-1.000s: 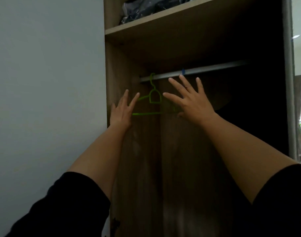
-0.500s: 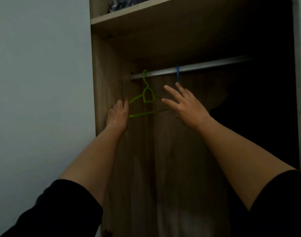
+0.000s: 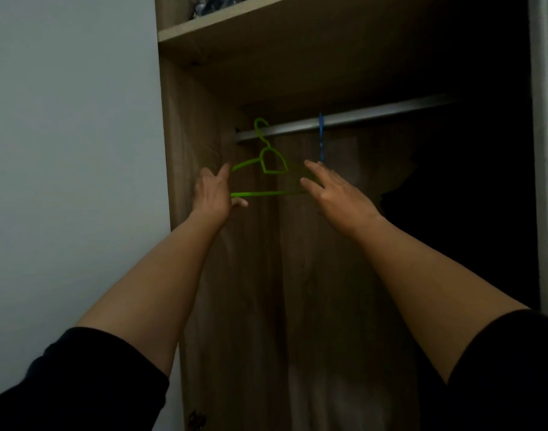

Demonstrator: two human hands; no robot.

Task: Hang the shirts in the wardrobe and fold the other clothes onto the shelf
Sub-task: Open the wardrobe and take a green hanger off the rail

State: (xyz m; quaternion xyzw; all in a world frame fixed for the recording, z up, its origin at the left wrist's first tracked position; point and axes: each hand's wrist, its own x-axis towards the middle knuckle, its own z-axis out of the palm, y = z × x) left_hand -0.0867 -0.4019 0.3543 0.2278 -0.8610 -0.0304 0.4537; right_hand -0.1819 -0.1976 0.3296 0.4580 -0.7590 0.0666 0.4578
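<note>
An empty green hanger [image 3: 271, 164] hangs by its hook at the left end of the metal wardrobe rail [image 3: 391, 112]. My left hand [image 3: 212, 194] pinches the hanger's left end, with the index finger above the end and the thumb under the bottom bar. My right hand [image 3: 335, 191] reaches the hanger's right end with its fingers spread, hiding that end. A blue hanger [image 3: 321, 135] hangs on the rail just behind my right hand, and only its hook and neck show. No shirt is in my hands.
The wooden wardrobe side panel [image 3: 188, 135] stands right beside my left hand. A shelf [image 3: 235, 24] above the rail carries dark bundled clothes [image 3: 210, 4]. A dark garment [image 3: 453, 197] hangs at the right. A pale wall [image 3: 70, 150] lies to the left.
Both hands have dropped from spread in front of the rail down to the green hanger's two ends. My left hand has closed on its left end. The view has shifted right.
</note>
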